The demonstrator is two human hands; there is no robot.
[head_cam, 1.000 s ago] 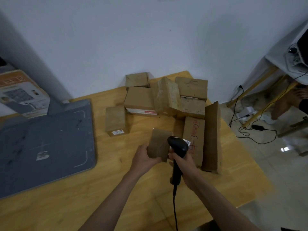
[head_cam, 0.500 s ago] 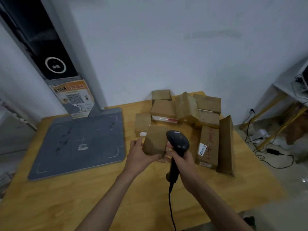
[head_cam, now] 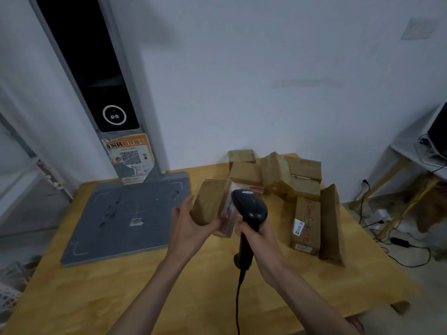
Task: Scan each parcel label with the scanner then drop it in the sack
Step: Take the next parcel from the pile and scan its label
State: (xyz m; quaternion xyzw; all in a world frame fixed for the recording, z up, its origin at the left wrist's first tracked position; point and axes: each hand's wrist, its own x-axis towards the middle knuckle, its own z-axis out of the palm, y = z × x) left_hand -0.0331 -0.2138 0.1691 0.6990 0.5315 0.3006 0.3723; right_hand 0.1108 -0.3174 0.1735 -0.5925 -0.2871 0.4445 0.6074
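Observation:
My left hand [head_cam: 187,222] grips a small brown cardboard parcel [head_cam: 211,204], lifted above the wooden table [head_cam: 96,298] and tilted so one end faces right. My right hand [head_cam: 254,234] holds a black corded handheld scanner [head_cam: 249,209] by its handle, its head right beside the parcel's labelled end. Several more brown parcels [head_cam: 278,175] lie piled at the table's back right; one long box [head_cam: 305,224] shows a white label and red writing. No sack is visible.
A grey scanning pad [head_cam: 125,216] lies on the table's left, with a tall dark pillar unit [head_cam: 96,76] and a QR poster [head_cam: 129,157] behind it. Cables [head_cam: 396,243] trail on the floor at right, near a white side table [head_cam: 416,151].
The view has tilted up and leftward, bringing the pillar unit in. My left hand has raised and turned the parcel closer to the scanner head; my right hand has kept hold of the scanner.

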